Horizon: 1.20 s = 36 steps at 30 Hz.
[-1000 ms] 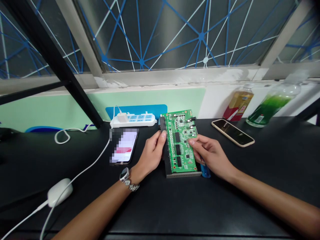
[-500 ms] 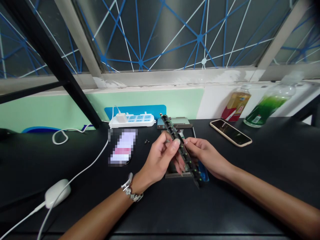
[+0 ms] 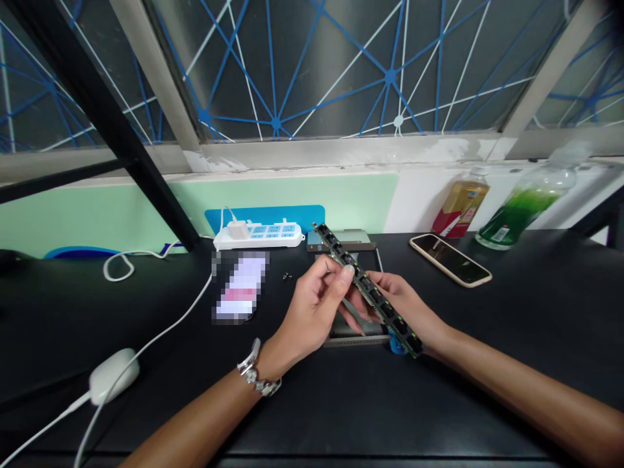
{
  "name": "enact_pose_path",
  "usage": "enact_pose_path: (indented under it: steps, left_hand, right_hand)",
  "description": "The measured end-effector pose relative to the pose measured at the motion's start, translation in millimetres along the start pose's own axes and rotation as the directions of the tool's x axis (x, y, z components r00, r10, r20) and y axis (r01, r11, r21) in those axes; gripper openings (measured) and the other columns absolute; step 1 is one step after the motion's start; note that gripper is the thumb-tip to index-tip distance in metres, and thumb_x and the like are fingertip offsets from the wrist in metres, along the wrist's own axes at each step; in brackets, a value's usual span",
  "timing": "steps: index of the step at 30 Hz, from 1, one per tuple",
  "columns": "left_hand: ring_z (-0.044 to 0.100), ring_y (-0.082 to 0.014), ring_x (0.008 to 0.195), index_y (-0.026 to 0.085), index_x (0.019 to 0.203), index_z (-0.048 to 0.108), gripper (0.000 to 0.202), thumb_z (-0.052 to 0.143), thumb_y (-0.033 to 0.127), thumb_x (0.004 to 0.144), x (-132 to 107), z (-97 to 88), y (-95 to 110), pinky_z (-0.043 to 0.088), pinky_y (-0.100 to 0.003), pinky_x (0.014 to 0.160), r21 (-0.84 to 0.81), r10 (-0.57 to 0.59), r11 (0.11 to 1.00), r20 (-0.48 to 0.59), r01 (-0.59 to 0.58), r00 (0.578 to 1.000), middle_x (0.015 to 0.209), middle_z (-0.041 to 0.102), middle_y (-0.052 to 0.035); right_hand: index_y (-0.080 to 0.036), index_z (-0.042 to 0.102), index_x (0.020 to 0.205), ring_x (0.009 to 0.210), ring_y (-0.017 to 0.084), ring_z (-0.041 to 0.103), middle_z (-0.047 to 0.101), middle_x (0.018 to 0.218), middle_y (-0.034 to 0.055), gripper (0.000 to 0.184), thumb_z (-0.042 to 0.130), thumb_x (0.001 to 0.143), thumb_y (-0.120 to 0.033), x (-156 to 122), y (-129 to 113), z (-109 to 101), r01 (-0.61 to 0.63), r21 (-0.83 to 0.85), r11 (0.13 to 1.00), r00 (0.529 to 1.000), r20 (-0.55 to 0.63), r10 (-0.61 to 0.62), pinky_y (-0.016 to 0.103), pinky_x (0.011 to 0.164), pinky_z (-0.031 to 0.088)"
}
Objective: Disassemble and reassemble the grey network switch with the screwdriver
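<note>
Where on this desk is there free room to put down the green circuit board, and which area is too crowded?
The black desk is bare right of the gold-framed phone, above the right forearm. Another patch lies left of the white cable. It is crowded under the circuit board, around the metal case and blue object, and beside the small screws.

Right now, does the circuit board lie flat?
No, the left hand and right hand hold the circuit board edgewise above the desk.
</note>
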<state>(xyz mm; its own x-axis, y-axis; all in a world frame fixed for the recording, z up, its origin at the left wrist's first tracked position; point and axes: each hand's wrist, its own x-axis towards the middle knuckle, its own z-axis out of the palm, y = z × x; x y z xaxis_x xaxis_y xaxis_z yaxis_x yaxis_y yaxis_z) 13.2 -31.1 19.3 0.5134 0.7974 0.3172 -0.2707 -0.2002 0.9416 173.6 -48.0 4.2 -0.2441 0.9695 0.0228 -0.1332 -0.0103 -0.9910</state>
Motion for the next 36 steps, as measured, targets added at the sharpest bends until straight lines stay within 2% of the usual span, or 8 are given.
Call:
enact_pose_path:
  steps: [8,12,19,24,26,30,33,36]
  left_hand:
    - [0.068,-0.0136,0.062,0.021,0.085,0.043,0.029,0.049,0.046,0.097,1,-4.7,4,0.060,-0.023,0.050,0.089,-0.046,0.995,-0.085,0.054,0.995,0.071,0.062,0.0001]
    - [0.063,-0.0109,0.055,0.020,0.081,0.047,0.030,0.055,0.046,0.094,5,-15.8,7,0.059,-0.023,0.050,0.131,-0.074,0.987,-0.147,0.094,0.986,0.065,0.056,0.0025]
    - [0.063,-0.0129,0.059,0.017,0.081,0.055,0.033,0.052,0.046,0.096,10,-30.9,-1,0.060,-0.028,0.056,0.287,-0.063,0.953,-0.138,0.101,0.988,0.067,0.060,-0.0007]
    - [0.065,-0.0187,0.082,0.017,0.093,0.059,0.022,0.063,0.039,0.089,8,-45.7,1,0.058,-0.036,0.077,0.761,0.340,0.632,-0.106,-0.144,0.934,0.089,0.065,-0.0069]
    - [0.061,-0.0270,0.111,0.018,0.111,0.060,0.033,0.070,0.034,0.083,8,-52.9,8,0.052,-0.046,0.095,0.851,0.482,0.409,0.103,-0.328,0.870,0.117,0.063,-0.0134]
    - [0.050,-0.0269,0.134,0.024,0.131,0.056,0.041,0.063,0.021,0.091,8,-63.9,16,0.041,-0.051,0.111,0.803,0.365,0.159,0.492,-0.574,0.790,0.143,0.054,-0.0107]
    - [0.063,-0.0199,0.120,0.024,0.128,0.060,0.033,0.055,0.016,0.096,6,-66.1,14,0.052,-0.041,0.103,0.813,0.375,0.191,0.458,-0.550,0.806,0.128,0.067,-0.0064]
    - [0.072,-0.0192,0.099,0.020,0.111,0.070,0.020,0.066,0.024,0.092,6,-62.7,12,0.060,-0.034,0.087,0.829,0.451,0.397,0.196,-0.393,0.871,0.110,0.075,-0.0066]
  right_hand:
    - [-0.018,0.057,0.070,0.050,0.009,0.040,0.052,0.058,-0.0031,0.041,0.066,0.085,-0.055,1,-1,-5,-0.068,0.021,0.997,0.983,-0.167,0.071,0.023,0.047,0.031]
    - [-0.020,0.062,0.084,0.061,0.010,0.048,0.057,0.074,-0.0029,0.026,0.073,0.083,-0.044,2,-4,-17,0.012,0.095,0.995,0.965,-0.261,0.013,0.021,0.056,0.039]
    - [-0.019,0.061,0.083,0.063,0.011,0.054,0.061,0.076,-0.0017,0.024,0.074,0.083,-0.039,1,-11,-23,-0.087,0.275,0.958,0.978,-0.159,0.135,0.022,0.060,0.044]
    - [-0.017,0.064,0.079,0.063,0.011,0.056,0.064,0.074,-0.0005,0.020,0.076,0.080,-0.034,2,-12,-22,-0.162,0.342,0.926,0.967,-0.131,0.218,0.022,0.063,0.045]
    - [-0.017,0.066,0.078,0.063,0.012,0.057,0.065,0.074,0.0002,0.018,0.076,0.079,-0.032,2,-12,-22,-0.172,0.344,0.923,0.963,-0.138,0.231,0.023,0.064,0.046]
    - [-0.017,0.067,0.078,0.066,0.013,0.057,0.067,0.078,0.0018,0.016,0.076,0.079,-0.030,1,-12,-23,-0.174,0.342,0.923,0.967,-0.120,0.227,0.025,0.066,0.048]
    - [-0.018,0.065,0.078,0.057,0.012,0.051,0.061,0.069,0.0006,0.021,0.071,0.084,-0.037,-1,-11,-24,-0.136,0.320,0.938,0.981,-0.086,0.172,0.024,0.052,0.041]
    - [-0.020,0.060,0.076,0.048,0.011,0.041,0.053,0.059,-0.0013,0.031,0.060,0.091,-0.047,-1,-13,-24,-0.012,0.213,0.977,0.991,-0.131,0.041,0.024,0.043,0.030]
